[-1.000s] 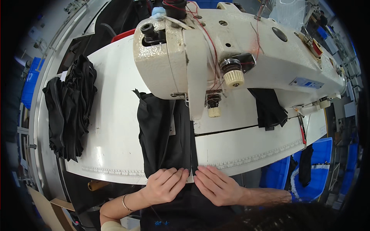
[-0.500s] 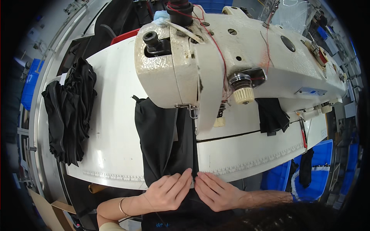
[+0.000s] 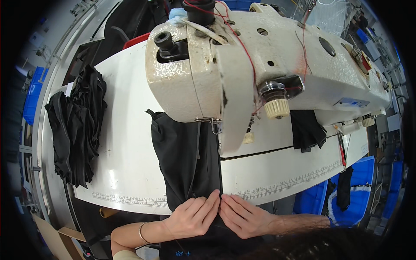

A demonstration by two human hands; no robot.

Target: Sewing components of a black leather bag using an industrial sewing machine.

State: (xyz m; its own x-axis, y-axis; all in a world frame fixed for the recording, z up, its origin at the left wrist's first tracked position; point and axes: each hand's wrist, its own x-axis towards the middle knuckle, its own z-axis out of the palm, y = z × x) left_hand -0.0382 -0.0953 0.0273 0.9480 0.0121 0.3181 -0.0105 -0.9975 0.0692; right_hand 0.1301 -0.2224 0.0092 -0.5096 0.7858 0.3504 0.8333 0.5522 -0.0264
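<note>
A length of black fabric (image 3: 182, 151) runs from under the head of a cream sewing machine (image 3: 186, 95) toward me, over the front edge of the white table. Its right edge lies in a straight line below the presser area, which the machine head hides. My left hand (image 3: 195, 216) grips this fabric by its right edge, fingers pressed together. Close beside it, my right hand (image 3: 245, 216) pinches the same edge, its fingertips nearly touching the left ones. Both hands are at the table's front edge.
A bundle of black fabric pieces (image 3: 78, 130) lies on the left of the white table (image 3: 125, 143). More folded black cloth (image 3: 307, 130) sits under the machine arm. Red-handled snips (image 3: 342, 151) lie at the right edge, above blue bins (image 3: 359, 177). A printed ruler follows the front edge.
My left hand has shifted slightly right, closer to the right hand. The fabric's near part has moved a little right with it. My right hand has barely moved.
</note>
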